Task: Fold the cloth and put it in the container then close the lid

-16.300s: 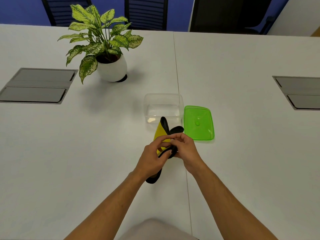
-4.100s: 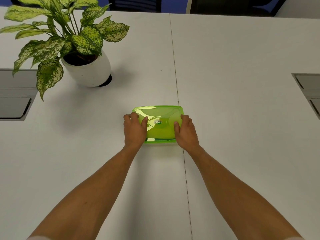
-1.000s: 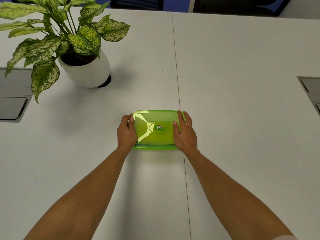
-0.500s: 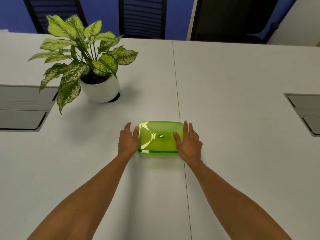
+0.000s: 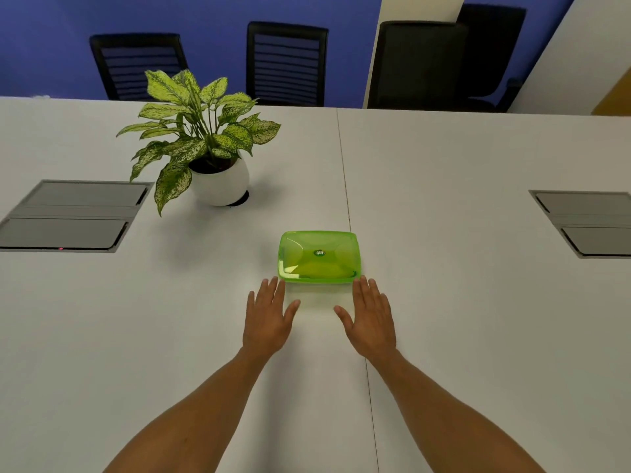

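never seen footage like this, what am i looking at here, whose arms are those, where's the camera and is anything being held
There is no machine here. A person wears one wide-angle camera on the head, looking forward and down, so the two bare arms reaching in from the bottom are their own.

The left hand and right hand are open, fingers spread, just in front of a rectangular container with a translucent green plastic lid on it. Neither hand holds anything.

The container sits on a white table. Farther back to the left stands a leafy green plant in a round white pot. Grey cable hatches are set into the table at both sides.
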A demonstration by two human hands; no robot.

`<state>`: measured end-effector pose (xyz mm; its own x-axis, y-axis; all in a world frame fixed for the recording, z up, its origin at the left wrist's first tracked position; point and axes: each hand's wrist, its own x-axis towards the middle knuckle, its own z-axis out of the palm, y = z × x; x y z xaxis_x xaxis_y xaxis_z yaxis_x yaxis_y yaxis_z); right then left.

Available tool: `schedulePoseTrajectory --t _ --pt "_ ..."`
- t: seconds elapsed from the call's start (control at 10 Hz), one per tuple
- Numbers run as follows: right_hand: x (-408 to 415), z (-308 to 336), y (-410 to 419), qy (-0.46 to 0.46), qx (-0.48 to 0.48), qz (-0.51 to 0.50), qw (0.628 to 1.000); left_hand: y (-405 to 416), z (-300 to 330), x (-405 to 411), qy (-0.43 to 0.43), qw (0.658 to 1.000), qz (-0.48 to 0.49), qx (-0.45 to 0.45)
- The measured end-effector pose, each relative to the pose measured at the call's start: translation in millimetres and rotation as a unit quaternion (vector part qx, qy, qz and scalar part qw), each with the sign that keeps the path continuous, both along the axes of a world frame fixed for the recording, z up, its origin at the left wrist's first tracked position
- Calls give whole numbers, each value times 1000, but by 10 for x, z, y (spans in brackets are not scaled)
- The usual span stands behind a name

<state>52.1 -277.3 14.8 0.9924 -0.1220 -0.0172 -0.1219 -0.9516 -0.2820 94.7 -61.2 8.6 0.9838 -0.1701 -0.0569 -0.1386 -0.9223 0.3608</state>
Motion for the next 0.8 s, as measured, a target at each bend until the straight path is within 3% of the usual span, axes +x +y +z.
schedulePoseTrajectory --t 0.3,0.5,0.8 --pt "-461 16 58 -5 -25 -3 1000 47 91 -516 -50 994 -63 73" --pt "-564 98 93 -6 -33 -21 999 51 143 -721 -7 996 -59 67" --pt "-263 734 94 -101 -31 2 994 66 547 -451 -74 993 -58 67"
